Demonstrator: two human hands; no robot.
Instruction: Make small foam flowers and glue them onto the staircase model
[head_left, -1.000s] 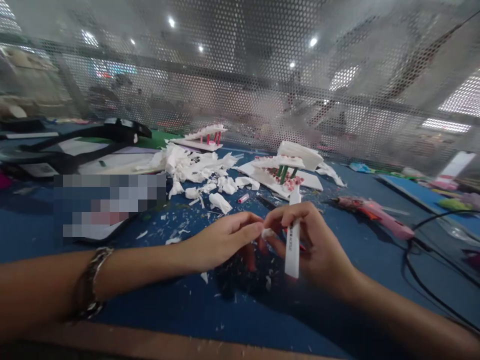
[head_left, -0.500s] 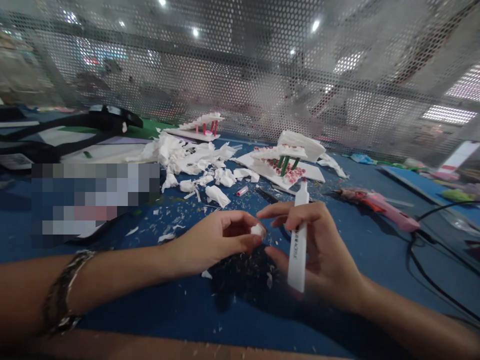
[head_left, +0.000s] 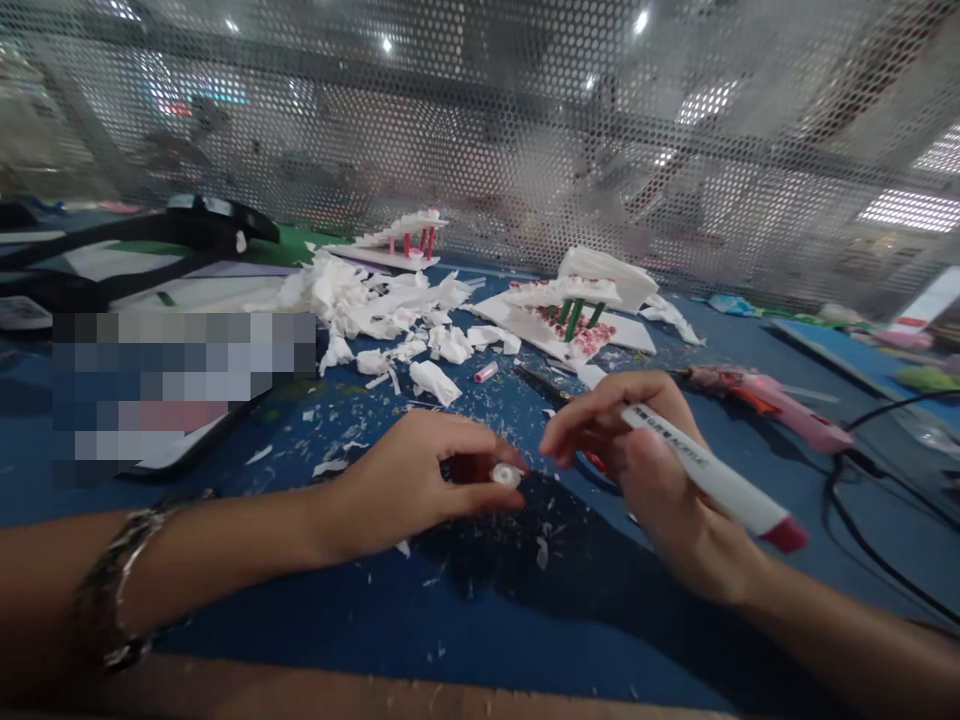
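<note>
My left hand pinches a small white roll between thumb and fingers, its round end facing right. My right hand is closed on a white acrylic marker, which slants down to the right with its dark red end outward. The marker's other end points up and left, partly behind the fingers. Beyond my hands lies a small pink-and-white marker cap. Scissors lie partly hidden behind my right hand.
Torn white paper is heaped behind my hands. Two small stair-like models, one with green posts and one with red posts, stand near the mesh screen. A pink glue gun with a black cable lies right. A blurred-out device sits left.
My right hand has turned the marker from nearly upright to slanting down to the right and drawn slightly away from my left. The white roll now shows its round end.
</note>
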